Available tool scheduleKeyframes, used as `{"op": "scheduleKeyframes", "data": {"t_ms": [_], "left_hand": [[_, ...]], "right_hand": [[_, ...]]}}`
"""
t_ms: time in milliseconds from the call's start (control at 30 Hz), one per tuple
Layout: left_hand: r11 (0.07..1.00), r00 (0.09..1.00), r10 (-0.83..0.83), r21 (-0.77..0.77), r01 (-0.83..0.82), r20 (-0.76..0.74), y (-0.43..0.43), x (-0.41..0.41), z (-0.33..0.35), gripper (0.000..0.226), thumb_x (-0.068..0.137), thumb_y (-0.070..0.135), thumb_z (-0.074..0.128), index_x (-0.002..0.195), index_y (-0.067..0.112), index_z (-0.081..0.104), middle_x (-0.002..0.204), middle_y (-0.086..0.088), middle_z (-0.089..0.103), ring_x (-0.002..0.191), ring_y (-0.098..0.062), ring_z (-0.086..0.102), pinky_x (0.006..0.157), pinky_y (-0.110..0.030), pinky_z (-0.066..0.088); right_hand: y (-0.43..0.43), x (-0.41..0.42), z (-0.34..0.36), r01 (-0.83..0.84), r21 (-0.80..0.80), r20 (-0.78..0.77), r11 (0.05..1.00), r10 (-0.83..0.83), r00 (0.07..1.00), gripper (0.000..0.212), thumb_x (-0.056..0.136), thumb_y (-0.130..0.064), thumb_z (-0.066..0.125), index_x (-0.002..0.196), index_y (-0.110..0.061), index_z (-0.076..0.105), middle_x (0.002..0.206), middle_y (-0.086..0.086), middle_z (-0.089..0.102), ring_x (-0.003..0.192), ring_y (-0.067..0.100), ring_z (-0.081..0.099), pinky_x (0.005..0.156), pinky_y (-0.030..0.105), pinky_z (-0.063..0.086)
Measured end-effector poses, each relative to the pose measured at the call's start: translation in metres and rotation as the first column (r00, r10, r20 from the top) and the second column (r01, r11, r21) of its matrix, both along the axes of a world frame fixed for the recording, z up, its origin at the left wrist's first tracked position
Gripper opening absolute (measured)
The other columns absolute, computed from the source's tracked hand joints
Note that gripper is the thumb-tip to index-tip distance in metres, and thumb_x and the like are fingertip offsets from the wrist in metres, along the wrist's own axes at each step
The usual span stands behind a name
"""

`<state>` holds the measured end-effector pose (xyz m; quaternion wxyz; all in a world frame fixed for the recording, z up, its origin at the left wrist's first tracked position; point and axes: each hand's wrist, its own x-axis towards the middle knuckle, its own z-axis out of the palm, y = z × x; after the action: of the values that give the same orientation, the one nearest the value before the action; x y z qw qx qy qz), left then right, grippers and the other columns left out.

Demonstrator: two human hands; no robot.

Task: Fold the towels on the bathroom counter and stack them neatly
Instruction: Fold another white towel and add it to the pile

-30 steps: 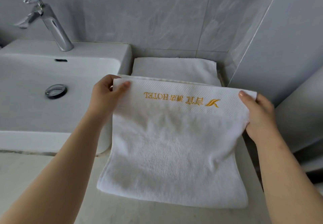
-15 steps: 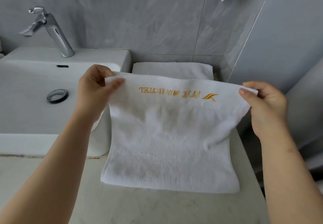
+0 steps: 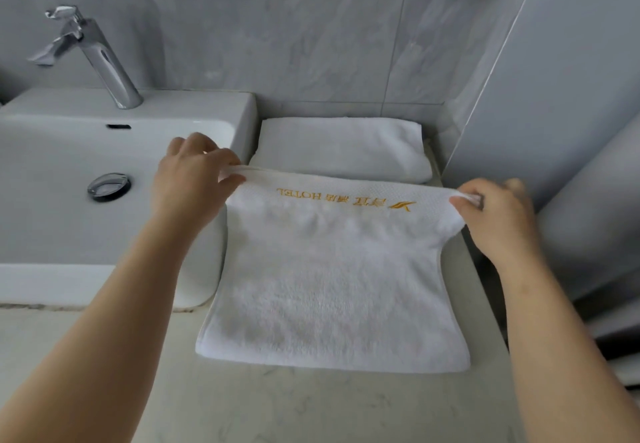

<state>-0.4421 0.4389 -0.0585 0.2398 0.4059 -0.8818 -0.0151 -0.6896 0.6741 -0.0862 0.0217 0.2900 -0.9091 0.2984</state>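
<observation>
A white towel (image 3: 332, 287) with gold HOTEL lettering along its far edge lies partly on the pale counter (image 3: 311, 408). Its near fold rests on the counter and its far edge is lifted. My left hand (image 3: 194, 186) pinches the far left corner. My right hand (image 3: 495, 217) pinches the far right corner. Behind it, against the wall, lies a folded white towel (image 3: 341, 148).
A white basin (image 3: 69, 183) with a chrome tap (image 3: 93, 55) and a drain plug (image 3: 109, 186) sits to the left, touching the towel's left side. Grey tiled walls close off the back and right. A mirror edge runs along the top.
Both hands have carried the lifted lettered edge forward and lower, toward the folded towel at the back. The towel now lies flatter, and the grips have shifted to the very corners.
</observation>
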Motion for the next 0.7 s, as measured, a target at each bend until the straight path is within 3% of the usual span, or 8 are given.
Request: {"op": "scheduleKeyframes", "data": {"t_ms": [100,200,267,367,433,500,600,700], "left_hand": [[0.987,0.981,0.141,0.092,-0.129,-0.136,0.009,-0.014,-0.003,0.024,0.09,0.024,0.058,0.111,0.014,0.063,0.101,-0.019,0.05,0.09,-0.038,0.053,0.07,-0.037,0.038],[0.93,0.954,0.172,0.36,-0.076,-0.244,0.008,-0.027,-0.008,0.019,0.096,0.021,0.042,0.111,0.015,0.053,0.082,-0.013,0.057,0.07,-0.037,0.06,0.064,-0.036,0.05],[0.814,0.891,0.265,0.581,-0.001,-0.37,0.006,-0.036,-0.011,0.015,0.096,0.018,0.034,0.105,0.016,0.046,0.072,-0.01,0.056,0.052,-0.028,0.061,0.051,-0.034,0.054],[0.696,0.787,0.393,0.713,0.083,-0.475,-0.002,-0.054,-0.019,0.011,0.095,0.012,0.028,0.101,0.014,0.038,0.074,-0.01,0.056,0.053,-0.025,0.063,0.048,-0.033,0.055],[0.666,0.732,0.442,0.736,0.119,-0.518,-0.011,-0.068,-0.031,0.012,0.094,0.01,0.027,0.101,0.012,0.036,0.082,-0.01,0.058,0.066,-0.024,0.065,0.057,-0.037,0.057],[0.634,0.735,0.442,0.759,0.149,-0.513,-0.022,-0.081,-0.047,0.017,0.094,0.01,0.031,0.109,0.013,0.038,0.099,-0.011,0.06,0.088,-0.025,0.065,0.074,-0.041,0.056],[0.547,0.839,0.303,0.803,0.234,-0.451,-0.026,-0.089,-0.074,0.061,0.096,0.013,0.046,0.146,0.023,0.012,0.144,-0.009,0.036,0.128,-0.024,0.042,0.105,-0.041,0.039],[0.606,0.963,0.015,0.768,0.206,-0.269,-0.013,-0.081,-0.104,0.085,0.093,0.018,0.056,0.15,0.02,-0.007,0.157,-0.005,0.011,0.143,-0.02,0.017,0.114,-0.033,0.02]], "right_hand": [[-0.008,0.002,0.005,0.08,-0.112,-0.005,0.991,-0.081,0.997,0.016,0.092,-0.028,0.054,0.098,-0.015,0.06,0.097,0.013,0.058,0.094,0.033,0.05,0.074,0.037,0.042],[-0.02,-0.001,0.004,0.095,-0.307,0.18,0.947,-0.04,0.983,0.008,0.094,-0.025,0.048,0.093,-0.018,0.052,0.078,0.008,0.056,0.068,0.031,0.054,0.067,0.042,0.051],[-0.029,-0.004,0.003,0.13,-0.407,0.312,0.904,0.004,0.95,0.007,0.095,-0.021,0.043,0.089,-0.022,0.047,0.069,0.01,0.056,0.044,0.024,0.051,0.05,0.031,0.049],[-0.047,-0.012,-0.003,0.168,-0.513,0.395,0.841,0.057,0.917,0.022,0.096,-0.017,0.041,0.078,-0.03,0.042,0.065,0.009,0.057,0.033,0.014,0.051,0.038,0.019,0.043],[-0.061,-0.017,-0.012,0.188,-0.558,0.423,0.808,0.083,0.902,0.02,0.096,-0.016,0.04,0.081,-0.03,0.04,0.071,0.01,0.059,0.043,0.013,0.057,0.044,0.022,0.047],[-0.071,-0.022,-0.024,0.168,-0.55,0.428,0.818,0.104,0.898,0.009,0.092,-0.017,0.042,0.097,-0.024,0.042,0.088,0.01,0.06,0.067,0.017,0.061,0.062,0.029,0.048],[-0.076,-0.026,-0.042,0.005,-0.388,0.438,0.921,0.18,0.881,0.053,0.092,-0.017,0.049,0.14,-0.026,0.028,0.135,0.006,0.044,0.122,0.017,0.045,0.098,0.032,0.037],[-0.066,-0.019,-0.065,-0.161,-0.196,0.454,0.967,0.235,0.859,0.07,0.094,-0.018,0.05,0.149,-0.032,0.009,0.155,0.0,0.023,0.14,0.017,0.026,0.11,0.032,0.026]]}}
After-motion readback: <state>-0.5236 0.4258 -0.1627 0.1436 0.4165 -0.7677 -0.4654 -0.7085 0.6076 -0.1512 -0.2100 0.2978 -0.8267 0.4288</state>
